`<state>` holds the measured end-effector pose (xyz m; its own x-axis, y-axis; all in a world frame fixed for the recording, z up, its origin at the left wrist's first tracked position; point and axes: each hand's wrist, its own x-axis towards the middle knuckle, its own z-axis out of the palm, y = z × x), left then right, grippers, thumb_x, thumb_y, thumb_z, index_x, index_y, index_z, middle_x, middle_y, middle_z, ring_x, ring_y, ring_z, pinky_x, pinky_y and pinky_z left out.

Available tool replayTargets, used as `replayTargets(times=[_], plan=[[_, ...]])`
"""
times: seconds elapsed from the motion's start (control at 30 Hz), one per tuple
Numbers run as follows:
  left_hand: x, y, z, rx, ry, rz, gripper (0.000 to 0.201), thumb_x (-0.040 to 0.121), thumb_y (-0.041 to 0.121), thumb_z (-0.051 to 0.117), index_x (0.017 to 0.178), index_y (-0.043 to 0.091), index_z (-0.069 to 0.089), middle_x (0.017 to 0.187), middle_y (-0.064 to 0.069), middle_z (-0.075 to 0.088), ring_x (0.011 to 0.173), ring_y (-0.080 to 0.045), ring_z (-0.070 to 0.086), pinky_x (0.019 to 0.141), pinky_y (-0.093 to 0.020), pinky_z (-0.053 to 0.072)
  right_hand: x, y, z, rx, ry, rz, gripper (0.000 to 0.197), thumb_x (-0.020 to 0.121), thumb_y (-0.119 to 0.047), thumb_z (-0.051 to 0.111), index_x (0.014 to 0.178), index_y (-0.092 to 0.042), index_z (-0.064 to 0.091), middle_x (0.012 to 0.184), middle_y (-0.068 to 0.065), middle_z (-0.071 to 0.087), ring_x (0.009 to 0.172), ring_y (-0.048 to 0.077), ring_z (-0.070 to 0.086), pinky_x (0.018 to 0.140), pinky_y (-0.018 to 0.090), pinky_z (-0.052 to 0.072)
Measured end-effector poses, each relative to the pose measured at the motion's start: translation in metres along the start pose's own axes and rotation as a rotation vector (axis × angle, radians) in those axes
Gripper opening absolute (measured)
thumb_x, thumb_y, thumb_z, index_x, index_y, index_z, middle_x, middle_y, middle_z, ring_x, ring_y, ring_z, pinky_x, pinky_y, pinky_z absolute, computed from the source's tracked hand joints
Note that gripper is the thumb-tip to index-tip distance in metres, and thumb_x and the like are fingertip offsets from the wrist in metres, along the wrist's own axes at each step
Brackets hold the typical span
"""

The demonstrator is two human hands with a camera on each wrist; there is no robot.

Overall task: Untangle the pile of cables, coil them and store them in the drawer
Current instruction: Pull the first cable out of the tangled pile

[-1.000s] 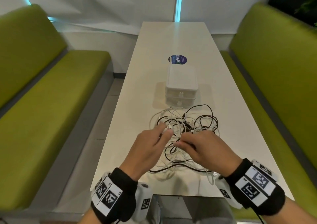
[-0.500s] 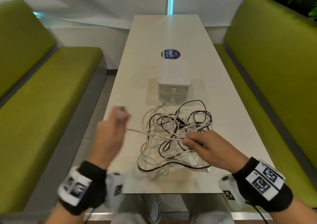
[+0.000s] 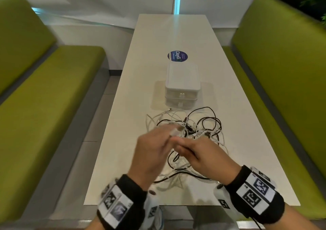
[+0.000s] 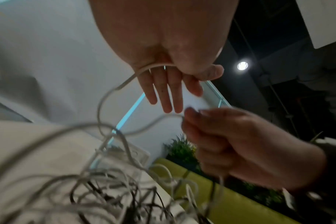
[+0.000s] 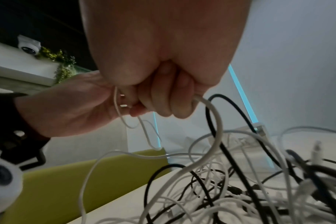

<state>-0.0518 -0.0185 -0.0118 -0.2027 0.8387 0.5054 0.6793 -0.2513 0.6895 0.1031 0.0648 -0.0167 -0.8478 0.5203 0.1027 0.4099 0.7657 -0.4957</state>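
A tangled pile of white and black cables (image 3: 202, 124) lies on the white table (image 3: 130, 124), just in front of a small white two-drawer box (image 3: 182, 81) whose drawers are closed. Both hands meet above the near side of the pile. My left hand (image 3: 157, 147) keeps its fingers straight while its thumb pinches a white cable (image 4: 109, 94) that loops down into the pile. My right hand (image 3: 199, 155) is a fist gripping a white cable (image 5: 217, 124) whose loops hang from it. I cannot tell whether both hands hold the same cable.
Green benches stand along the table, one on the left (image 3: 44, 115) and one on the right (image 3: 282, 88). A round blue sticker (image 3: 177, 56) lies behind the drawer box. The table's near edge (image 3: 176, 205) is just under my wrists.
Half a second ago my left hand was out to the left, drawing a white cable taut from the pile. It has swung back to meet the right hand, which stayed put.
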Motion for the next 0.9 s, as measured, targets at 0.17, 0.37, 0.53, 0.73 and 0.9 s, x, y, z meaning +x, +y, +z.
replayTargets(times=[0.17,0.37,0.53,0.73,0.9], plan=[[0.0,0.003,0.021,0.152,0.008,-0.046,0.05,0.101,0.055,0.023,0.075,0.021,0.048,0.059,0.013,0.04,0.055,-0.012,0.042,0.05,-0.02,0.03,-0.004,-0.009,0.005,-0.153,0.094,-0.122,0.027,0.09,-0.035,0.037,0.08,-0.018,0.056,0.051,0.003,0.057,0.04,0.026,0.051,0.037,0.031,0.037],[0.012,-0.003,0.0,0.282,-0.012,0.097,0.054,0.102,0.052,0.025,0.074,0.016,0.055,0.053,0.011,0.04,0.044,-0.01,0.039,0.046,-0.021,0.03,-0.01,-0.014,0.006,-0.153,0.081,-0.139,0.026,0.098,-0.044,0.03,0.089,-0.024,0.045,0.056,-0.001,0.058,0.044,0.025,0.053,0.04,0.035,0.042],[0.011,-0.012,-0.024,0.342,0.095,0.116,0.05,0.103,0.047,0.029,0.08,0.015,0.058,0.053,0.016,0.029,0.042,-0.004,0.027,0.044,-0.015,0.022,-0.008,-0.008,0.003,-0.131,0.139,-0.167,0.031,0.1,-0.043,0.035,0.08,-0.023,0.046,0.058,-0.005,0.053,0.047,0.022,0.051,0.043,0.031,0.04],[0.016,-0.019,-0.053,0.358,0.264,0.022,0.054,0.102,0.051,0.027,0.075,0.014,0.056,0.047,0.015,0.029,0.036,0.0,0.025,0.042,-0.008,0.016,-0.004,0.009,-0.007,-0.05,0.161,-0.117,0.039,0.1,-0.052,0.032,0.073,-0.025,0.037,0.055,-0.008,0.047,0.048,0.013,0.047,0.049,0.037,0.044],[0.02,-0.034,-0.074,0.386,0.375,-0.065,0.044,0.101,0.048,0.031,0.07,0.021,0.045,0.048,0.006,0.034,0.039,-0.015,0.032,0.041,-0.022,0.02,-0.003,0.018,-0.004,-0.004,0.156,-0.076,0.033,0.099,-0.052,0.037,0.073,-0.032,0.034,0.051,-0.01,0.037,0.048,0.01,0.041,0.049,0.029,0.038]])
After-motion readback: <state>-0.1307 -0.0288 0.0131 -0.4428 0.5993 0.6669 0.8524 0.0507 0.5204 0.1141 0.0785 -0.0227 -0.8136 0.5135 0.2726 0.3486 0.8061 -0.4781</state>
